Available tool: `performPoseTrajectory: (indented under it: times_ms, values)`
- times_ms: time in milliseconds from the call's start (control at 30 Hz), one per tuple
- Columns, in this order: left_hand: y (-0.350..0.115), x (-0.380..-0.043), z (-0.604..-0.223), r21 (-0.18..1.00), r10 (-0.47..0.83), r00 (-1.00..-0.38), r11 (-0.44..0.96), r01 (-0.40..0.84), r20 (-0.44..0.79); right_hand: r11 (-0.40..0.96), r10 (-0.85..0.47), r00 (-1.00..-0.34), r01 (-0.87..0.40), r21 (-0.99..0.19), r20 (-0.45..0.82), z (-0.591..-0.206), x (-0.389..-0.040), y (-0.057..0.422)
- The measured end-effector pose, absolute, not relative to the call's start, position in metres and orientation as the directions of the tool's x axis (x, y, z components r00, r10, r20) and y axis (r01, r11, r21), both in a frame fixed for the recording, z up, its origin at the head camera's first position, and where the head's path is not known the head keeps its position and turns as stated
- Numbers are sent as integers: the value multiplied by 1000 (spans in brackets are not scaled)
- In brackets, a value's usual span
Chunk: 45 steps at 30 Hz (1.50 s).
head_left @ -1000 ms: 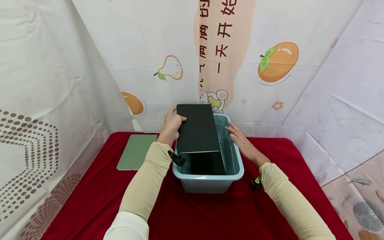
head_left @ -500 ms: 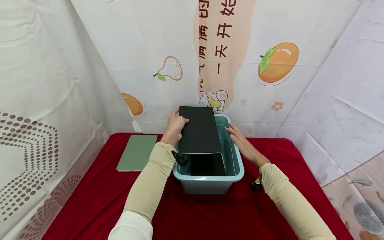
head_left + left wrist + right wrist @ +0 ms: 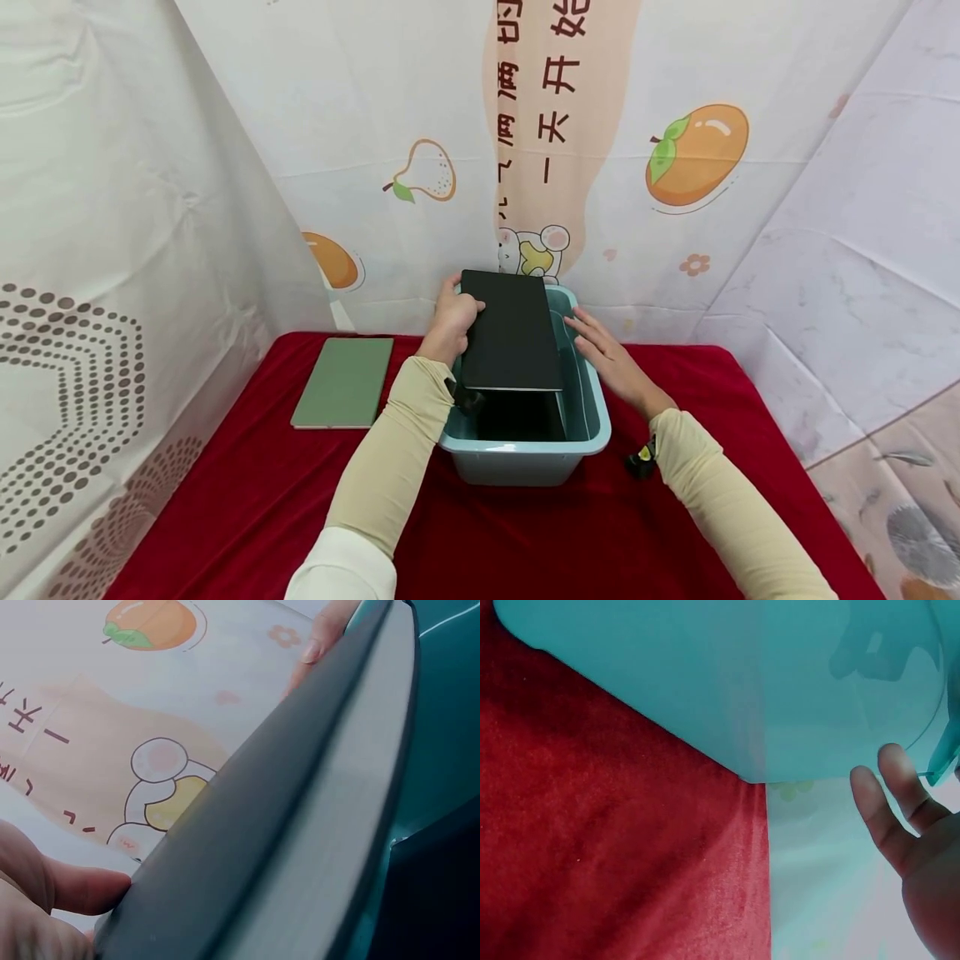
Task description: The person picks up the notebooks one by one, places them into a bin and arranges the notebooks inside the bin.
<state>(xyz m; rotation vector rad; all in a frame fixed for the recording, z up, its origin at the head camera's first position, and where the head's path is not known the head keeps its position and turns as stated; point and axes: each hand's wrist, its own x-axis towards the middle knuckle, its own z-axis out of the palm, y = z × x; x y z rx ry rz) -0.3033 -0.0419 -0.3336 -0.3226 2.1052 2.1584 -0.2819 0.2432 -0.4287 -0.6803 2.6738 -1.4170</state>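
Note:
My left hand [image 3: 452, 321] grips a black hardcover notebook [image 3: 513, 333] by its left edge, thumb on top. The notebook is held tilted over a light-blue plastic bin [image 3: 525, 447]. In the left wrist view its pale page edges [image 3: 349, 795] face the camera, and the thumb [image 3: 90, 889] presses the cover. Below it, a second flat black thing [image 3: 521, 417], seemingly another notebook, lies in the bin, partly hidden. My right hand [image 3: 611, 358] is at the bin's right rim with fingers fairly straight; the right wrist view shows its fingers [image 3: 881, 817] beside the bin's outer wall.
A green notebook [image 3: 343, 383] lies flat on the red cloth [image 3: 510, 542], left of the bin. Behind the table hangs a white curtain [image 3: 360, 83] printed with fruit and writing. The bin stands close to this curtain.
My left hand has carried the black notebook a little to the right and slightly lower over the bin. My right hand has stayed at the rim.

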Motion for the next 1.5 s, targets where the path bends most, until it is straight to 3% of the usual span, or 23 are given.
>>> performPoseTrajectory:
  times_ms: [500,1500]
  values:
    - [-33,-304,-341,971,-68,-970,25,-237,-235,370,-347,-905,-375,-850,248,-439,-282,242]
    - [-13,-300,-347,948,-35,-966,189,-258,-256,240,-332,-904,-359,-902,271,-447,-286,241]
